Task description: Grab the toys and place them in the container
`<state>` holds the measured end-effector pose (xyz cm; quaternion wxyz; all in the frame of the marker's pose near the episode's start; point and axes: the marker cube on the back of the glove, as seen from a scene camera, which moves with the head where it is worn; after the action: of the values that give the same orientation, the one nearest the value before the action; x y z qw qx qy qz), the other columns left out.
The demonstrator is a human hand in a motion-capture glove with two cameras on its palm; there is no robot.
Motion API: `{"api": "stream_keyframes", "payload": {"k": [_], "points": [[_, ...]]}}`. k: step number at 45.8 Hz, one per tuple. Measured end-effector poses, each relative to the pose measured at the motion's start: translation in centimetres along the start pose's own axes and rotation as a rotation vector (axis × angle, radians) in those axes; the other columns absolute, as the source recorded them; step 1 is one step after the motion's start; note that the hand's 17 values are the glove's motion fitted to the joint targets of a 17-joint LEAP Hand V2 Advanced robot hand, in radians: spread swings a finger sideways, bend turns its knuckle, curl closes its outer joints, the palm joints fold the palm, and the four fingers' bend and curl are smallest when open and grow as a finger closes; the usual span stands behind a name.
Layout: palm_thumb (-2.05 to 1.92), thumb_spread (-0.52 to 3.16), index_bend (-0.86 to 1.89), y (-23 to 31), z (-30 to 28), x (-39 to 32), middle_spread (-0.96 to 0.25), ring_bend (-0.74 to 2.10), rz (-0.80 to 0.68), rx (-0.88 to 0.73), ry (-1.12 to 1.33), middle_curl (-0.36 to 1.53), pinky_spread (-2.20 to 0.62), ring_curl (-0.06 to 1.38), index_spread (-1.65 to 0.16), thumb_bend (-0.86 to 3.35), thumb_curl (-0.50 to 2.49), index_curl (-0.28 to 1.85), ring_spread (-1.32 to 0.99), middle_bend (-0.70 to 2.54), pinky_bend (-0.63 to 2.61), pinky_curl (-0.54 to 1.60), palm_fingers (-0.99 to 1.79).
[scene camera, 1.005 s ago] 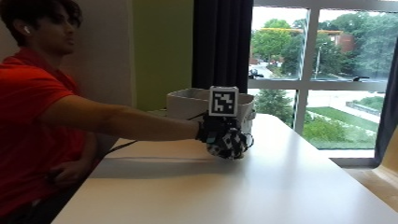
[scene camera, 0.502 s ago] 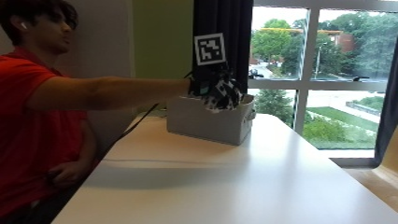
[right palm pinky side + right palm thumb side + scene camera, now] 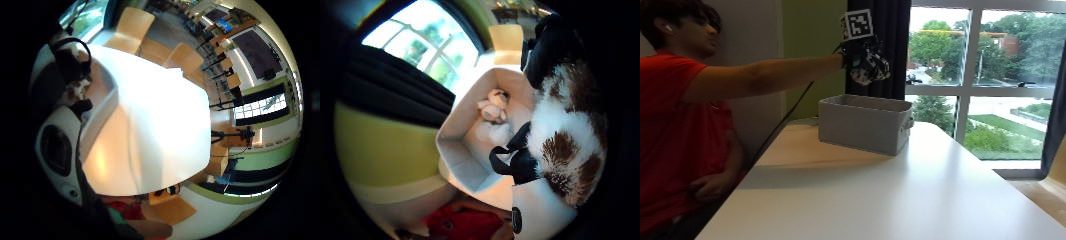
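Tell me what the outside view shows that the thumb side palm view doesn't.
Only the outside view shows the gloved hand raised above the container, apart from it, and the bare table. Only the thumb side palm view shows the container's inside, with pale toys lying in it. Both show the container and the furry toy the hand holds.

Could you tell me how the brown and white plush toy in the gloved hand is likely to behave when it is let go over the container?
The plush toy looks furry and soft, so it probably squashes under the right hand and weighs little. Dropped into the grey container, it should land quietly and hardly roll, likely settling beside the pale toy already inside.
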<state>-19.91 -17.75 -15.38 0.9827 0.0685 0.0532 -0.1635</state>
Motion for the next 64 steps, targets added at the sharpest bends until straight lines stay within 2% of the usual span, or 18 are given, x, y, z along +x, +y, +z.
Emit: {"api": "stream_keyframes", "payload": {"k": [7,15,18,23,25,28,44,52,64], "points": [[0.55,0.83,0.04,-1.4,-0.7,-6.2,-0.39,0.80,-0.054,0.008,-0.052,0.44,-0.46,0.43,-0.53,-0.02,0.90,0.75,-0.46,0.18,1.05,0.39,0.83],[0.50,1.00,0.07,-1.8,0.4,-8.4,-0.32,0.82,-0.076,-0.040,-0.059,0.42,-0.43,0.44,-0.51,-0.01,0.85,0.67,-0.39,0.15,1.18,0.42,0.68],[0.46,1.06,0.12,-1.6,1.1,-8.3,-0.28,0.78,-0.088,-0.098,-0.085,0.40,-0.39,0.43,-0.50,-0.02,0.82,0.65,-0.34,0.12,1.23,0.44,0.54],[0.34,1.15,0.16,-1.0,2.4,-7.5,-0.20,0.62,-0.135,-0.235,-0.105,0.37,-0.25,0.39,-0.49,-0.05,0.75,0.64,-0.22,0.14,1.23,0.44,0.16],[0.22,1.16,0.11,-0.7,2.8,-6.8,-0.16,0.52,-0.144,-0.245,-0.100,0.37,-0.18,0.37,-0.47,-0.10,0.70,0.61,-0.16,0.15,1.26,0.45,-0.06],[0.12,1.16,0.10,-0.4,3.1,-5.7,-0.12,0.43,-0.134,-0.226,-0.093,0.35,-0.11,0.33,-0.45,-0.09,0.64,0.57,-0.10,0.15,1.27,0.43,-0.14],[-0.04,1.16,0.19,3.8,5.3,1.8,-0.05,0.25,-0.062,-0.126,-0.110,0.30,0.06,0.26,-0.42,-0.04,0.46,0.48,0.04,0.14,1.14,0.36,-0.12],[-0.04,1.16,0.23,8.0,8.0,6.5,-0.06,0.21,0.021,-0.213,-0.068,0.29,0.08,0.26,-0.43,-0.04,0.40,0.48,0.05,0.15,1.04,0.32,-0.08],[-0.03,1.18,0.24,13.7,11.2,12.6,-0.06,0.16,0.030,-0.244,-0.080,0.27,0.09,0.24,-0.42,-0.03,0.35,0.47,0.04,0.15,0.89,0.29,-0.13]]}}
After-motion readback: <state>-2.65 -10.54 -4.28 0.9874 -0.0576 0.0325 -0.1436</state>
